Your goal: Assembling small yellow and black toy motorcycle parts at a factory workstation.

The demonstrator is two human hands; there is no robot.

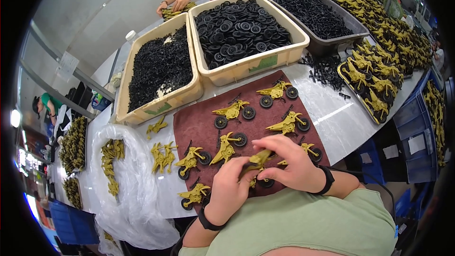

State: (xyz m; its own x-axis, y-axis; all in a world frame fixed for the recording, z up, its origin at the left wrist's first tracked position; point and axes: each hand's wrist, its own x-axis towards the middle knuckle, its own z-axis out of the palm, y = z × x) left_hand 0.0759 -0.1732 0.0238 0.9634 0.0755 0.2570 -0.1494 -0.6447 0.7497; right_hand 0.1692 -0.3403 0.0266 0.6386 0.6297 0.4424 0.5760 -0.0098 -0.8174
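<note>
Both my hands meet over the near part of a dark red cloth point(208, 114). Between them is a yellow toy motorcycle body point(259, 158), partly hidden by my fingers. My left hand point(230, 187) pinches its left end, and my right hand point(291, 163) grips it from the right with curled fingers. Around them on the cloth lie several yellow motorcycle bodies with black wheels beside them, such as one motorcycle point(231, 110) at the upper left and another motorcycle point(286, 123) just beyond my right hand. A motorcycle body point(194, 193) lies left of my left hand.
Beyond the cloth stand a cream bin of small black parts point(159, 66), a cream bin of black wheels point(241, 26) and a grey bin point(308, 14). A tray of yellow motorcycles point(372, 80) is at right. A plastic bag point(137, 180) lies left. Across the table, a person's hands point(182, 2) handle yellow parts.
</note>
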